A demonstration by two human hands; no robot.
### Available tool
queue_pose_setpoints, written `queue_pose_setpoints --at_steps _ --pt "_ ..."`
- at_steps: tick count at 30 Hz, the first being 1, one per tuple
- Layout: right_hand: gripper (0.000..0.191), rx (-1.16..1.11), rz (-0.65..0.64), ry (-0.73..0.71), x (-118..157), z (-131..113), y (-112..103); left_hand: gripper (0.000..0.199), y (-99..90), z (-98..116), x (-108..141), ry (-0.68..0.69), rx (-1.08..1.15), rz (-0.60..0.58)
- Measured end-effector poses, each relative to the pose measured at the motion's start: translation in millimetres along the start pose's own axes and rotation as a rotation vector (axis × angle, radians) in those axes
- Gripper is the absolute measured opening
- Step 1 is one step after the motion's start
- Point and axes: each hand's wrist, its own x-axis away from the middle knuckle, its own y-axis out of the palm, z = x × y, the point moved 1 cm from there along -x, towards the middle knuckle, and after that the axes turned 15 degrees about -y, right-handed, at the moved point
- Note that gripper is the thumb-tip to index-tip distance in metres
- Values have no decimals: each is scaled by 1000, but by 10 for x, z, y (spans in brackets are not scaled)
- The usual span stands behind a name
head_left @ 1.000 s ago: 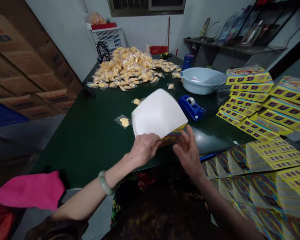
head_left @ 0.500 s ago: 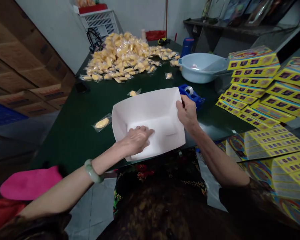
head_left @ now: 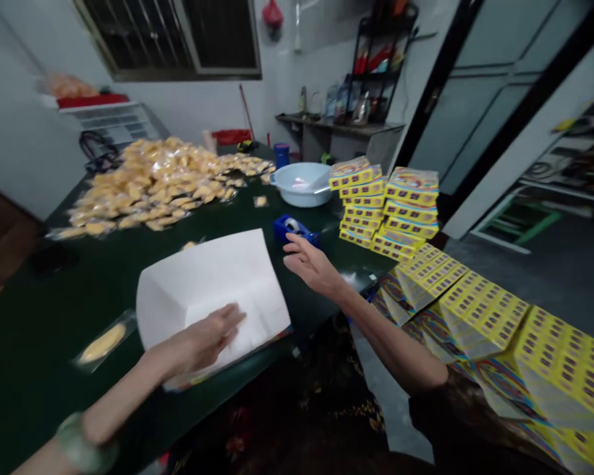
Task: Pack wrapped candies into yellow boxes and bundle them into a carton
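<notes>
An open cardboard box (head_left: 212, 264), white on the inside, stands near the table's front edge. My left hand (head_left: 210, 336) reaches into it with fingers stretched out, low over the inner floor; motion blurs it, and I cannot tell whether it touches. My right hand (head_left: 309, 262) is off the box, its fingers apart and holding nothing, beside a blue tape dispenser (head_left: 294, 229) with a roll of clear tape. A wrapped yellow piece of food (head_left: 103, 343) lies left of the box. Another wrapped piece (head_left: 189, 245) shows partly behind the box's far wall.
A large heap of wrapped yellow pieces (head_left: 153, 185) covers the far left of the green table (head_left: 103, 277). Behind the dispenser stands a light blue basin (head_left: 304, 188). Stacked yellow printed boxes (head_left: 410, 204) rise at the right, with rows of more cartons (head_left: 480, 310) below.
My right hand has let go of the box's right wall and opened beside the tape dispenser. My left hand stays inside the box. The view has swung right and up.
</notes>
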Motion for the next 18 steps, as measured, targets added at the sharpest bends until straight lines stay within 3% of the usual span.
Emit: queue_pose_setpoints --at_steps 2,5,8,10,12,15,18 --pt "46 52 91 -52 110 -155 -367 33 -257 162 -114 8 -23 -114" --pt "34 193 418 -94 253 -317 -1004 37 -683 665 -414 -98 201 -241" --pt "32 339 803 -109 282 -310 -1674 48 -926 1178 -976 -178 565 -146" --pt "38 417 985 -61 246 -215 -2098 47 -942 1385 -1483 -274 756 -91" --pt "48 453 1075 104 198 -81 -2476 47 -883 1499 -2030 -341 849 -151" --pt "60 413 1053 351 127 99 -2901 58 -754 1600 -2784 -355 836 -277" --pt "69 298 974 485 23 192 -3111 73 -575 1715 -3336 -365 804 -406"
